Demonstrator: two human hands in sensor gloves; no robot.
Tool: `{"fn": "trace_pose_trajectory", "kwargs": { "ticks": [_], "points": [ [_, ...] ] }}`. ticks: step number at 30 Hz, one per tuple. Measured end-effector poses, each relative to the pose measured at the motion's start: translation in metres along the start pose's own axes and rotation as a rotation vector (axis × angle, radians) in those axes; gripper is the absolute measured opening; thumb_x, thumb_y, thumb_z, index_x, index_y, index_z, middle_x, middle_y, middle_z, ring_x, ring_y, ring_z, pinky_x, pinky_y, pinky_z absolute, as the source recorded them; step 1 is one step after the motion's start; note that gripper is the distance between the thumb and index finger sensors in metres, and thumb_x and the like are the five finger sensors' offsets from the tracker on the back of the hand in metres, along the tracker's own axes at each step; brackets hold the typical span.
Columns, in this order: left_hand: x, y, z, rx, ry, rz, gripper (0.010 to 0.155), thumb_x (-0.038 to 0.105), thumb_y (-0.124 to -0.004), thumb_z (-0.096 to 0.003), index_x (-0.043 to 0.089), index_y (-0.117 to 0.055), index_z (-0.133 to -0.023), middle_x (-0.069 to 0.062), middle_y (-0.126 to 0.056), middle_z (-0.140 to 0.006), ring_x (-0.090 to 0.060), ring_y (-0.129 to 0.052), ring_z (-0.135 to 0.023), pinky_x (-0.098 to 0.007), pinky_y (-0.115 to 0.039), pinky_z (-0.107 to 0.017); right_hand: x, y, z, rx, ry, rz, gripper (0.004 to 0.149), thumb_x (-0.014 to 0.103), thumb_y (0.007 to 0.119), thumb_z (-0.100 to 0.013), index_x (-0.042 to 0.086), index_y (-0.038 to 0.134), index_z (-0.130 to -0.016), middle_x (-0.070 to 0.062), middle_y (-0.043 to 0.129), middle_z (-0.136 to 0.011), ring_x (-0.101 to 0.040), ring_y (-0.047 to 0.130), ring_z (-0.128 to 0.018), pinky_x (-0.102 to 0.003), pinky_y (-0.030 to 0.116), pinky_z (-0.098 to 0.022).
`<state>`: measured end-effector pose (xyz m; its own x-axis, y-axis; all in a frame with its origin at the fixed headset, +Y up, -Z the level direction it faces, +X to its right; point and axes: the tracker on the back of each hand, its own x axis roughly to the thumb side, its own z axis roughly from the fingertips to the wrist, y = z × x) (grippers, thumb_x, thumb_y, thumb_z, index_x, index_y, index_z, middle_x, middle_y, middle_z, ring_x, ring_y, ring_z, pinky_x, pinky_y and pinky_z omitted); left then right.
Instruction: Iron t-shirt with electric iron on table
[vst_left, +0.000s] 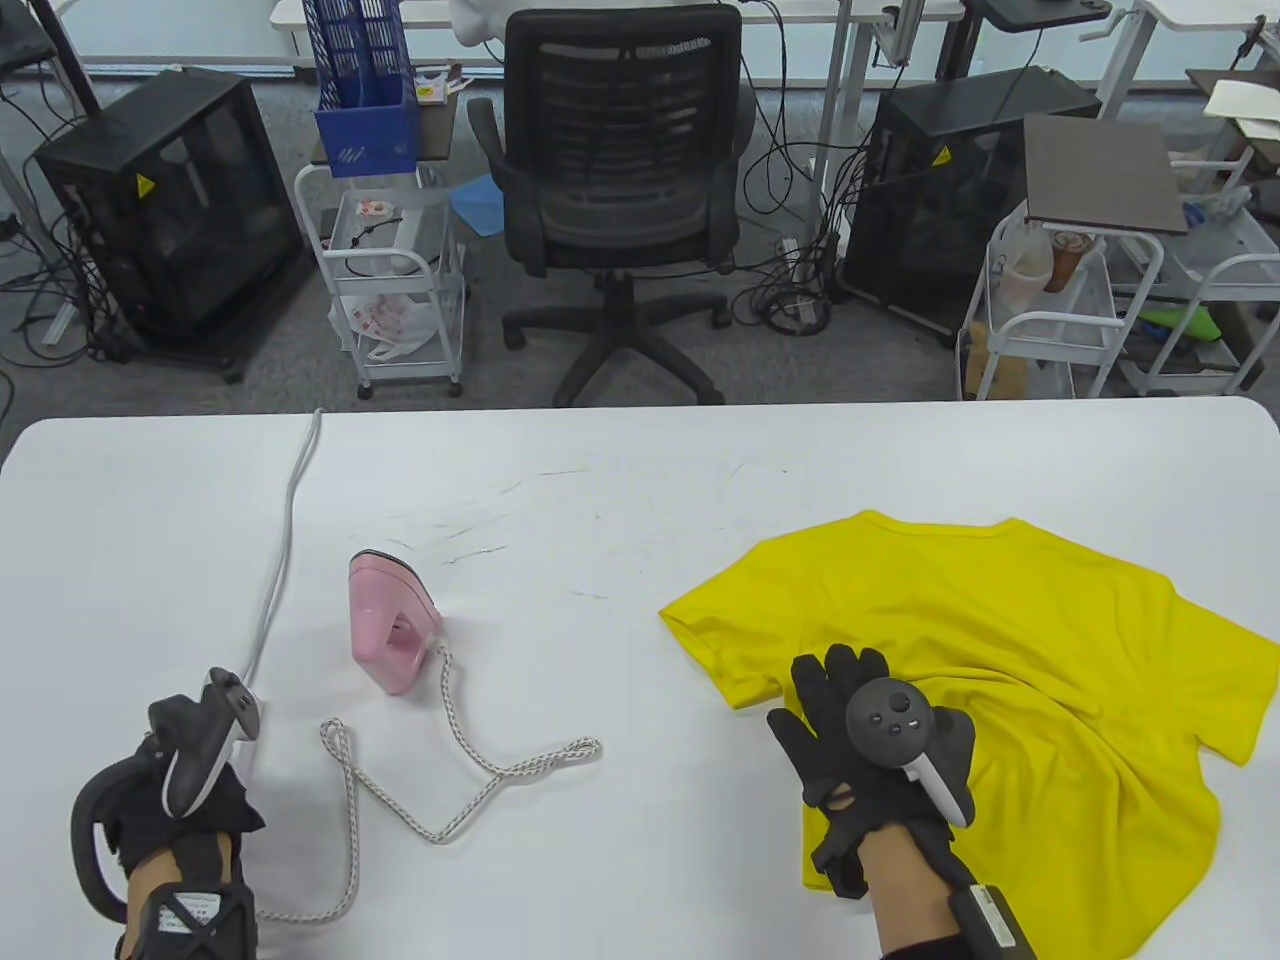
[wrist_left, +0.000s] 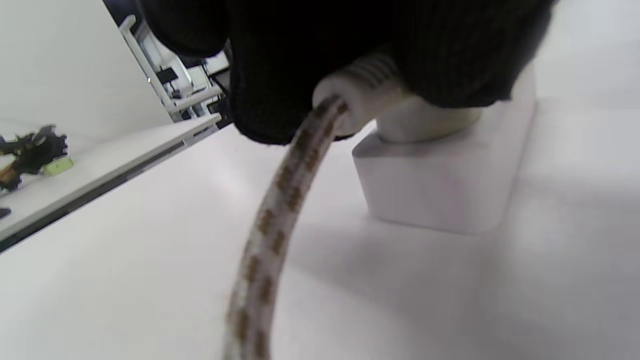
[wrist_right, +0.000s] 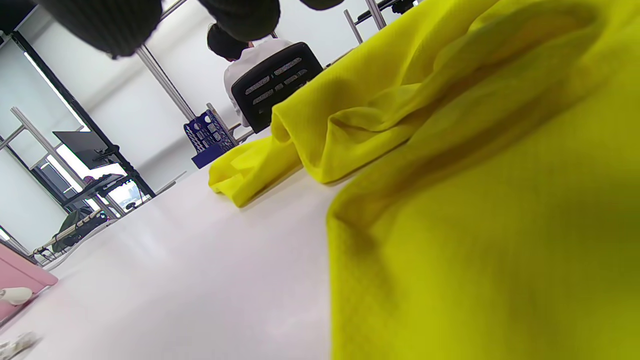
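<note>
Near left, my left hand grips the iron's plug at a white socket block; pink iron sits mid-table, and my right hand rests flat-fingered on the yellow t-shirt.

One white table carries the lot. On it, one pink iron, sitting at about nine o'clock from the one yellow t-shirt. One braided cord snakes off the iron, and one plain white cable runs off toward eleven o'clock. One white socket block shows up close, with one plug seated in it. Two gloved hands: left hand, right hand, one tracker on each, so two trackers. Beyond the table at twelve o'clock: one office chair, two black cabinets, two white trolleys I can count clearly.
</note>
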<state>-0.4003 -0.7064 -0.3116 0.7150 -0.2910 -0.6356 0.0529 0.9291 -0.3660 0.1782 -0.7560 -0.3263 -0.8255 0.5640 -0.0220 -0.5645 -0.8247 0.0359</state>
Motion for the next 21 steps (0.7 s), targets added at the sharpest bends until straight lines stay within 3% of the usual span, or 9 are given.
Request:
{"fn": "trace_pose_trajectory", "kwargs": {
  "ticks": [2,4,6,10,15,21],
  "points": [
    [0.0,-0.003,-0.007,-0.083,-0.001,-0.015,0.063,0.048,-0.083,-0.0433,0.037,-0.062,-0.102,0.008,-0.081,-0.1,-0.025,-0.086,-0.099,-0.057,-0.061,-0.078,0.0,-0.002,0.0,-0.007,0.0,0.0,0.068,0.061,0.068,-0.043,0.033,0.049,-0.102,-0.006,0.034,-0.111,-0.03,0.016,-0.099,-0.058,0.019,-0.067],
    [0.0,-0.011,-0.012,-0.176,-0.027,0.022,0.079,0.058,-0.082,-0.0405,0.039,-0.045,-0.108,0.005,-0.053,-0.117,-0.03,-0.065,-0.114,-0.058,-0.054,-0.081,0.0,-0.003,0.0,-0.009,0.0,0.0,0.068,0.061,0.068,-0.044,0.033,0.048,-0.102,-0.006,0.033,-0.111,-0.03,0.016,-0.099,-0.058,0.019,-0.067],
    [0.002,-0.023,-0.017,-0.154,-0.076,0.108,0.086,0.056,-0.082,-0.0401,0.042,-0.031,-0.108,0.004,-0.054,-0.114,-0.028,-0.073,-0.108,-0.057,-0.058,-0.079,0.0,-0.003,0.0,-0.009,0.001,0.001,0.068,0.061,0.068,-0.043,0.033,0.048,-0.102,-0.006,0.033,-0.111,-0.03,0.016,-0.099,-0.058,0.019,-0.067],
    [0.002,-0.028,-0.023,-0.138,-0.064,0.111,0.086,0.054,-0.083,-0.0399,0.054,-0.026,-0.104,0.003,-0.054,-0.111,-0.028,-0.085,-0.095,-0.055,-0.063,-0.076,-0.001,-0.003,-0.001,-0.011,0.006,-0.001,0.068,0.061,0.068,-0.043,0.033,0.048,-0.102,-0.006,0.033,-0.111,-0.03,0.016,-0.099,-0.058,0.019,-0.067],
    [0.001,-0.025,-0.022,-0.117,-0.072,0.125,0.082,0.053,-0.085,-0.0397,0.056,-0.032,-0.103,-0.001,-0.061,-0.106,-0.027,-0.098,-0.078,-0.054,-0.071,-0.071,0.0,0.002,-0.004,0.008,0.014,0.016,0.068,0.062,0.068,-0.043,0.033,0.048,-0.102,-0.006,0.033,-0.111,-0.03,0.015,-0.099,-0.058,0.019,-0.067],
    [0.004,-0.025,-0.022,-0.123,-0.073,0.062,0.079,0.056,-0.081,-0.0413,0.06,-0.03,-0.102,-0.004,-0.063,-0.103,-0.024,-0.1,-0.077,-0.052,-0.072,-0.071,-0.001,0.002,-0.003,0.008,0.012,0.017,0.068,0.062,0.068,-0.043,0.033,0.048,-0.102,-0.007,0.033,-0.111,-0.031,0.016,-0.099,-0.058,0.019,-0.066]
  ]
}}
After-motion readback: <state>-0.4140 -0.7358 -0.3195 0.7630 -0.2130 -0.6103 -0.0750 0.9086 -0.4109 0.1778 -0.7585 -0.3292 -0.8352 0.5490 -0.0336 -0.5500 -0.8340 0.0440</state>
